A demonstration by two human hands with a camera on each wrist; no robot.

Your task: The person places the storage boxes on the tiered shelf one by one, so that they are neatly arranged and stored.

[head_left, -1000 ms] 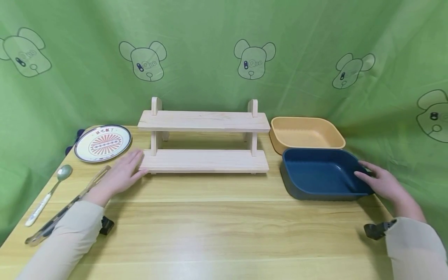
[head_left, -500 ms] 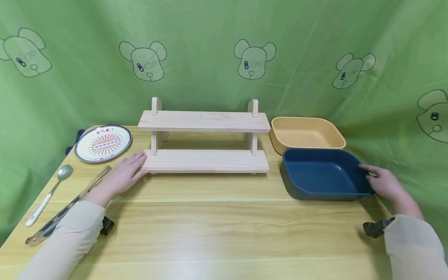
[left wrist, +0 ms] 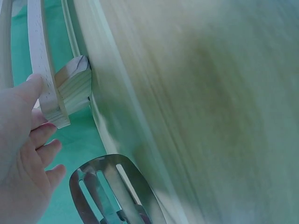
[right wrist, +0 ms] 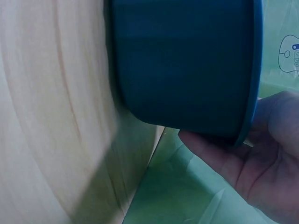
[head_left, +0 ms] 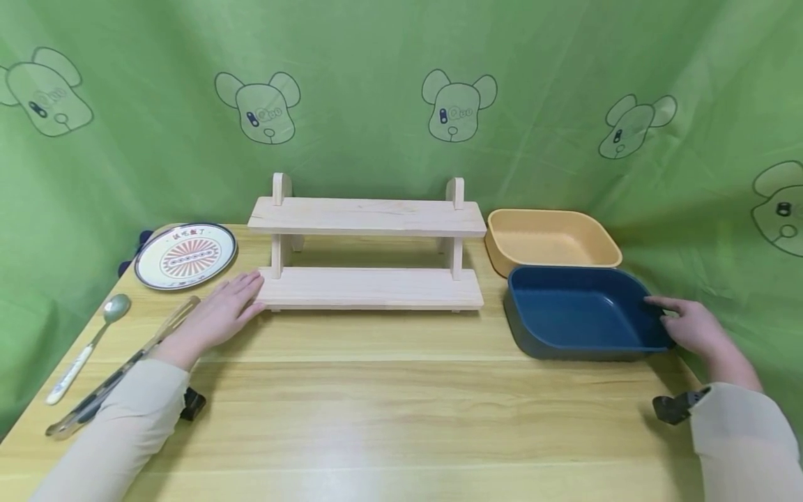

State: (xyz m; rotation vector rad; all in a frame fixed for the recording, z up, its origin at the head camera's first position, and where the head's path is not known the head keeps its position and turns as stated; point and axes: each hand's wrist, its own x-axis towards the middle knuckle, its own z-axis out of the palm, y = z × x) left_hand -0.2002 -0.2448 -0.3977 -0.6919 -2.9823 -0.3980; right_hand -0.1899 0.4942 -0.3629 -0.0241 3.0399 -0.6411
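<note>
My left hand (head_left: 219, 314) touches the left end of the lower board of a two-tier pale wooden shelf rack (head_left: 370, 287). In the left wrist view its thumb lies against the board's front end, and the other fingers spread loosely beyond it. A slotted turner (left wrist: 110, 170) lies below that hand, its handle partly covered by the sleeve. My right hand (head_left: 699, 331) grips the right rim of a deep dark-blue rectangular basin (head_left: 577, 307), one finger reaching over the edge. The right wrist view shows digits on both sides of the basin's wall (right wrist: 187, 60).
A yellow basin (head_left: 548, 237) stands behind the blue one. At the left, an oval plate (head_left: 186, 256) with a red sunburst print lies at the back, and a white-handled spoon (head_left: 88, 351) lies along the edge. A green curtain (head_left: 364, 104) with bear-head drawings hangs behind the wooden table (head_left: 401, 418).
The right hand's grip at the basin's rim has shifted, with one finger now over the edge. My left hand has edged slightly right along the rack's end. Both basins stay put.
</note>
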